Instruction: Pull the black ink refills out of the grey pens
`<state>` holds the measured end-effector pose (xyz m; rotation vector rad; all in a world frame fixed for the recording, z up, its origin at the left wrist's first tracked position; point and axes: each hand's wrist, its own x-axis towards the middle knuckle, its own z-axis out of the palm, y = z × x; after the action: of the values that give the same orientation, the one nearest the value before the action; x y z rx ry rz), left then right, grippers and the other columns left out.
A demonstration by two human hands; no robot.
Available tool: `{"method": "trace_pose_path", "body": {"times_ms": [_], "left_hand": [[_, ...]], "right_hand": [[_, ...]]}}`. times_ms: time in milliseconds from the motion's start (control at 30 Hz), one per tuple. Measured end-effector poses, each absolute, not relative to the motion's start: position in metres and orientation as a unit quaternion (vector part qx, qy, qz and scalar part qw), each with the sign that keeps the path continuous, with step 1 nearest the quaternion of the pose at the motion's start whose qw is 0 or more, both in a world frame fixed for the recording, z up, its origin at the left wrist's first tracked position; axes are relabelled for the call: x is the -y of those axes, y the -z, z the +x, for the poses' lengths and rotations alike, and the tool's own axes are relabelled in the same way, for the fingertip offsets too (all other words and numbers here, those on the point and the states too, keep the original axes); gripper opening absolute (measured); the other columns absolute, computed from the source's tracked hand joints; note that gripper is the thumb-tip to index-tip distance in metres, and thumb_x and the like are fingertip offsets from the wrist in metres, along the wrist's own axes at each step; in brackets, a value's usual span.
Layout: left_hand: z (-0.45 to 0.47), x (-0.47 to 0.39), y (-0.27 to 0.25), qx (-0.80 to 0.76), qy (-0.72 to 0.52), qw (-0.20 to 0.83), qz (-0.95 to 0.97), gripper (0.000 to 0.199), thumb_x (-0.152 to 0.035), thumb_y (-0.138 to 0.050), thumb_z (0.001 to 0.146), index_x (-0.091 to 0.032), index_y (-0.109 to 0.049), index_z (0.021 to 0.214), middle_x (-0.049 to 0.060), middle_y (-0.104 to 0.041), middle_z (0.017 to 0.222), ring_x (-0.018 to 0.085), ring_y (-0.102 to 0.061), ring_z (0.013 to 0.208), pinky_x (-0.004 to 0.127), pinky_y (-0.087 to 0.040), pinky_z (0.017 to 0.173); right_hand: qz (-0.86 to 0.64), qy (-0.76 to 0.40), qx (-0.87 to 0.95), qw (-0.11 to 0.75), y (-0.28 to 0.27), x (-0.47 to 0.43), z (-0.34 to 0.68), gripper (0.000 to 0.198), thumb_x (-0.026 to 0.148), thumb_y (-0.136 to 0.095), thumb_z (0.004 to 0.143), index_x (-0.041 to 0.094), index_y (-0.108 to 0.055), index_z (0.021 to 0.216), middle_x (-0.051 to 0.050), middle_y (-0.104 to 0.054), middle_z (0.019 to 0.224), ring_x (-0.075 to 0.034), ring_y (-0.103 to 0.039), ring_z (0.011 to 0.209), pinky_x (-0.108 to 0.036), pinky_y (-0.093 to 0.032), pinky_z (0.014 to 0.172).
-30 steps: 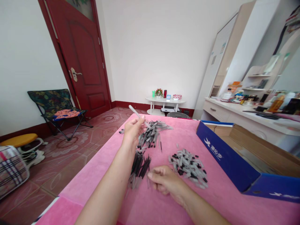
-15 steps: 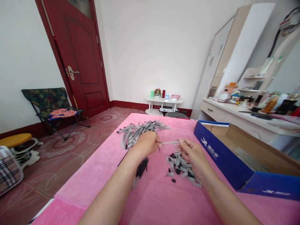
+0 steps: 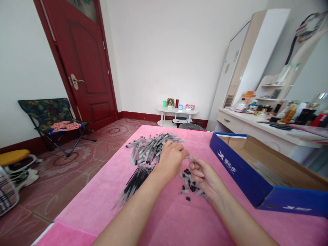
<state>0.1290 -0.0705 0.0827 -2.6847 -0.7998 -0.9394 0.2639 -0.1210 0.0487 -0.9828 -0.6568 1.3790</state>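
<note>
My left hand (image 3: 173,159) is closed, its fingertips pinched at one end of a slim clear-grey pen (image 3: 191,159). The pen's other end lies in the closed fingers of my right hand (image 3: 206,174), and only a short stretch shows between the hands. Under and beside my right hand is a loose heap of clear and black pen caps (image 3: 186,182). Left of my left hand lies a pile of grey pen barrels with black ends (image 3: 145,150). A bundle of thin dark ink refills (image 3: 134,181) rests nearer, partly behind my left forearm.
A pink cloth (image 3: 102,191) covers the table. On the right stands an open blue shoebox (image 3: 238,174), beside a white dresser (image 3: 230,118) with bottles. A folding chair (image 3: 48,116) and a yellow stool (image 3: 14,157) are on the floor at left.
My hands have come closer together, and less of the pen shows between them. My left hand has moved right, uncovering more of the refills. The view has shifted slightly.
</note>
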Motion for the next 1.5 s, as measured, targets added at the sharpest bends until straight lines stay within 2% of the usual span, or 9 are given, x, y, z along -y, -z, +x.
{"method": "trace_pose_path", "body": {"times_ms": [267, 433, 567, 733, 867, 1000, 1100, 1267, 1500], "left_hand": [[0.132, 0.078, -0.082, 0.25, 0.308, 0.05, -0.917, 0.019, -0.014, -0.044, 0.079, -0.019, -0.062, 0.081, 0.004, -0.06, 0.075, 0.017, -0.052, 0.075, 0.03, -0.034, 0.072], [0.129, 0.073, -0.078, 0.274, 0.283, 0.006, -0.919, 0.022, -0.019, -0.04, 0.081, -0.02, -0.063, 0.078, 0.007, -0.064, 0.076, 0.018, -0.057, 0.072, 0.026, -0.036, 0.064], [0.107, 0.049, -0.077, 0.381, 0.285, -0.014, -0.88, 0.024, -0.021, -0.041, 0.079, -0.021, -0.065, 0.075, 0.008, -0.065, 0.073, 0.021, -0.059, 0.073, 0.027, -0.037, 0.063], [0.09, 0.027, -0.081, 0.403, 0.429, -0.163, -0.792, 0.027, -0.027, -0.037, 0.083, -0.018, -0.062, 0.075, 0.002, -0.06, 0.061, 0.014, -0.052, 0.055, 0.024, -0.037, 0.057], [0.101, 0.033, -0.084, 0.302, 0.523, -0.457, -0.654, 0.016, -0.026, -0.044, 0.081, -0.014, -0.055, 0.081, 0.003, -0.061, 0.066, 0.009, -0.05, 0.049, 0.02, -0.04, 0.051], [0.11, 0.039, -0.084, 0.222, 0.512, -0.682, -0.473, 0.004, -0.016, -0.046, 0.08, -0.014, -0.047, 0.084, 0.008, -0.065, 0.075, 0.014, -0.062, 0.063, 0.028, -0.049, 0.065], [0.111, 0.039, -0.081, 0.199, 0.495, -0.741, -0.408, 0.003, -0.011, -0.044, 0.081, -0.013, -0.046, 0.082, 0.013, -0.066, 0.086, 0.018, -0.064, 0.078, 0.036, -0.048, 0.077], [0.117, 0.041, -0.078, 0.182, 0.469, -0.776, -0.381, 0.006, -0.01, -0.045, 0.082, -0.012, -0.047, 0.077, 0.017, -0.063, 0.1, 0.022, -0.061, 0.094, 0.041, -0.043, 0.089], [0.127, 0.049, -0.072, 0.163, 0.454, -0.771, -0.417, 0.006, -0.014, -0.052, 0.079, -0.013, -0.046, 0.08, 0.017, -0.063, 0.1, 0.024, -0.061, 0.092, 0.041, -0.045, 0.085]], "right_hand": [[-0.536, -0.428, 0.464, 0.561, -0.058, 0.127, 0.268, 0.032, 0.046, -0.056, 0.072, 0.014, -0.055, 0.065, 0.009, -0.029, 0.043, -0.002, -0.018, 0.035, -0.017, -0.013, 0.035], [-0.581, -0.201, 0.618, 0.491, -0.071, 0.128, 0.282, 0.026, 0.037, -0.054, 0.073, 0.015, -0.06, 0.06, 0.0, -0.055, 0.056, -0.012, -0.048, 0.054, -0.023, -0.034, 0.052], [-0.633, -0.035, 0.613, 0.472, -0.078, 0.127, 0.308, 0.019, 0.034, -0.054, 0.073, 0.018, -0.062, 0.07, -0.003, -0.062, 0.067, -0.016, -0.053, 0.062, -0.025, -0.036, 0.058], [-0.619, -0.092, 0.642, 0.443, -0.062, 0.118, 0.31, 0.02, 0.035, -0.054, 0.073, 0.018, -0.063, 0.07, -0.003, -0.064, 0.068, -0.016, -0.054, 0.062, -0.024, -0.038, 0.058], [-0.645, -0.097, 0.676, 0.342, -0.036, 0.113, 0.293, 0.016, 0.034, -0.057, 0.07, 0.021, -0.067, 0.068, -0.003, -0.066, 0.069, -0.017, -0.057, 0.065, -0.024, -0.037, 0.058], [-0.684, -0.045, 0.682, 0.254, -0.025, 0.113, 0.292, 0.013, 0.031, -0.061, 0.066, 0.025, -0.069, 0.075, -0.003, -0.067, 0.079, -0.016, -0.058, 0.072, -0.023, -0.036, 0.06], [-0.675, -0.045, 0.686, 0.268, -0.027, 0.113, 0.294, 0.015, 0.032, -0.058, 0.07, 0.024, -0.069, 0.075, -0.003, -0.066, 0.079, -0.016, -0.057, 0.072, -0.023, -0.036, 0.062], [-0.599, -0.138, 0.668, 0.42, -0.045, 0.118, 0.28, 0.03, 0.036, -0.046, 0.079, 0.017, -0.062, 0.062, -0.001, -0.059, 0.06, -0.014, -0.053, 0.06, -0.023, -0.037, 0.056], [-0.562, -0.243, 0.625, 0.484, -0.063, 0.131, 0.256, 0.018, 0.03, -0.056, 0.07, 0.016, -0.064, 0.078, -0.004, -0.065, 0.071, -0.015, -0.056, 0.061, -0.024, -0.041, 0.056]]}}
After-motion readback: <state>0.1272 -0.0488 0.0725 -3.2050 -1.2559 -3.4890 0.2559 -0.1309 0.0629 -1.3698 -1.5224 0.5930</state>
